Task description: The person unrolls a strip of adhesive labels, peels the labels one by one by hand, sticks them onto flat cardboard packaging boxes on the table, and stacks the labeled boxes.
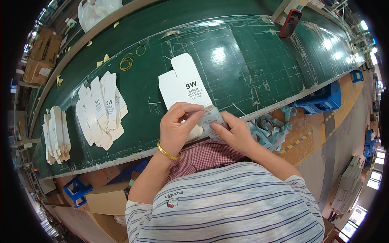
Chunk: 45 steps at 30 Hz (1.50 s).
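Observation:
A flattened white carton [184,83] with dark print lies on the green bench in front of me. At its near end, both my hands meet at a strip of translucent bluish labels [211,119]. My right hand [237,133] grips the strip from the right, thumb on top. The fingers of my left hand [178,120], with a gold bangle at the wrist, are pinched at the strip's left edge. Whether a single label is between those fingertips is too small to tell. A pale roll-like piece [195,133] shows partly beneath my left hand.
Two piles of flat white cartons, a larger one [97,99] and a smaller one [57,133], lie to the left. Rubber bands [126,61] rest beyond them. A red-edged phone [291,23] leans at the far right. Peeled backing strips [269,131] hang beside a blue stool [324,99].

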{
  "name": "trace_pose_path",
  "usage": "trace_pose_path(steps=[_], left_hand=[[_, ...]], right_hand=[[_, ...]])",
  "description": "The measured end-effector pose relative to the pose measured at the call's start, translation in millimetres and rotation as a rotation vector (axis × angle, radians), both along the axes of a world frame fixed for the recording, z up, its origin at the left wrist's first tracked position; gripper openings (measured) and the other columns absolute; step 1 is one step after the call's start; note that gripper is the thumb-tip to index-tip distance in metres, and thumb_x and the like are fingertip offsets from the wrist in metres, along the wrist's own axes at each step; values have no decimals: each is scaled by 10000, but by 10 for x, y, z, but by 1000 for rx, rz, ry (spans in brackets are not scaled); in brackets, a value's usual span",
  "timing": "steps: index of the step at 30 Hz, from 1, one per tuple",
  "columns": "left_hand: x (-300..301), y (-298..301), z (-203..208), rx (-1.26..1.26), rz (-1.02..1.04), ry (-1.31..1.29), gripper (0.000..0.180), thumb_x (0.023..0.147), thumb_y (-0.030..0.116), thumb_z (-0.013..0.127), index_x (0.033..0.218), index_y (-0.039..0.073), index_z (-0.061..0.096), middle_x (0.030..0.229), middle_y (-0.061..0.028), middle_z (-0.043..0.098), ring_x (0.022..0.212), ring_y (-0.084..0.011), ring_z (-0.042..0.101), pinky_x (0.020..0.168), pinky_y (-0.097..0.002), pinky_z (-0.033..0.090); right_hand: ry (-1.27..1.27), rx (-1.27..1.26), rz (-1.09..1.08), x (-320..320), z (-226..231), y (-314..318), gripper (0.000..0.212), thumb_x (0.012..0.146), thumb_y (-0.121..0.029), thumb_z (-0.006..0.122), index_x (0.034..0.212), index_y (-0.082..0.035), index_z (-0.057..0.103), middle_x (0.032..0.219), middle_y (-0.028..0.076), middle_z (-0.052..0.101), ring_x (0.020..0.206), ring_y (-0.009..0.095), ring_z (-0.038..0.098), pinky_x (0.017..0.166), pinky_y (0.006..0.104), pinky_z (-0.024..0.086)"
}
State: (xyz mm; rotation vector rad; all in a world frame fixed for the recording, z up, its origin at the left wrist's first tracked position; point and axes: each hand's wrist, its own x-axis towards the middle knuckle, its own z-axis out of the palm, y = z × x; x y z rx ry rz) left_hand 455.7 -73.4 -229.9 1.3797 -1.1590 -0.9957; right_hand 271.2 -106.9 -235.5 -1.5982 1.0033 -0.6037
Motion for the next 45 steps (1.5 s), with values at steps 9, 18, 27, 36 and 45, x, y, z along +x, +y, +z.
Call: trace_pose_path(steps=[9, 18, 27, 36, 45], left_hand=[[357, -40, -164, -88, 145, -366, 235, 840, 5, 615, 1068, 32, 662, 939, -69, 612, 794, -150, 587, 696, -243, 476], [425, -37, -322, -337, -90, -800, 393, 703, -22, 614, 1082, 65, 674, 843, -59, 559, 764, -227, 527, 700, -340, 446], [382, -90, -278, -286, -115, -867, 450, 685, -13, 627, 1120, 94, 672, 828, -57, 523, 771, -220, 507, 701, -342, 433], [359, -94, -258, -220, -113, -873, 458, 700, -14, 625, 1144, 94, 659, 839, -57, 524, 775, -224, 504, 703, -348, 437], [351, -112, -236, -203, -123, -873, 448, 703, -18, 621, 1136, 88, 658, 831, -60, 521, 760, -227, 494, 690, -344, 434]], right_hand=[[-146, 480, -138, 156, -166, -112, 265, 943, -231, 555, 998, 20, 620, 819, 35, 628, 707, 73, 534, 628, 248, 456], [-193, 761, -264, 357, -178, -199, 251, 942, -172, 564, 1071, 40, 603, 891, 51, 656, 722, 69, 592, 622, 222, 493], [-156, 803, -287, 388, -206, -224, 245, 942, -179, 567, 1059, 33, 608, 857, 46, 663, 676, 60, 598, 578, 204, 493], [-162, 808, -308, 411, -192, -224, 242, 940, -171, 569, 1053, 38, 612, 859, 47, 665, 680, 62, 594, 583, 211, 489], [-169, 797, -322, 412, -209, -219, 226, 933, -158, 578, 1029, 41, 623, 857, 49, 665, 677, 69, 593, 580, 219, 488]])
